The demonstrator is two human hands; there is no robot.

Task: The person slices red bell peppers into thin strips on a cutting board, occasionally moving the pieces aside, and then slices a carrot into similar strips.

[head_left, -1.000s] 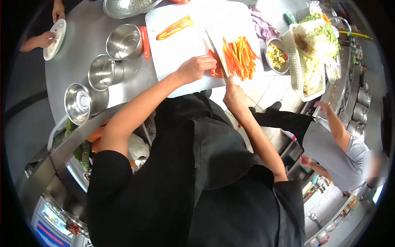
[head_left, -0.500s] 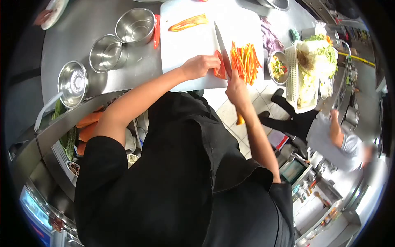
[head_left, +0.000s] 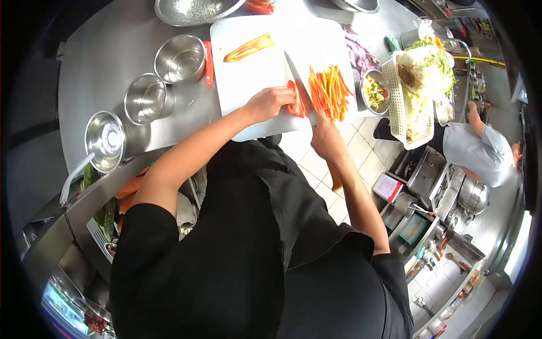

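On the white cutting board [head_left: 248, 73], my left hand [head_left: 272, 104] presses its bent fingers on a red pepper piece [head_left: 296, 100]. The handle of a knife [head_left: 297, 76] is in my closed right hand [head_left: 327, 137], its blade lying between that piece and a pile of red and orange pepper strips [head_left: 330, 93]. Farther up the board lies a flat orange-red pepper piece [head_left: 248, 47], touched by neither hand.
Left of the board stand steel bowls [head_left: 179, 59] and a red-handled item [head_left: 209, 64]. A colander [head_left: 197, 8] is at the top. To the right are a bowl of cut vegetables [head_left: 375, 90], a white basket [head_left: 395, 104] with leafy vegetables, and another person [head_left: 480, 147].
The view has shifted, bringing the colander into sight at the top. The other person has moved up and farther right. Both my hands remain at the pepper and knife.
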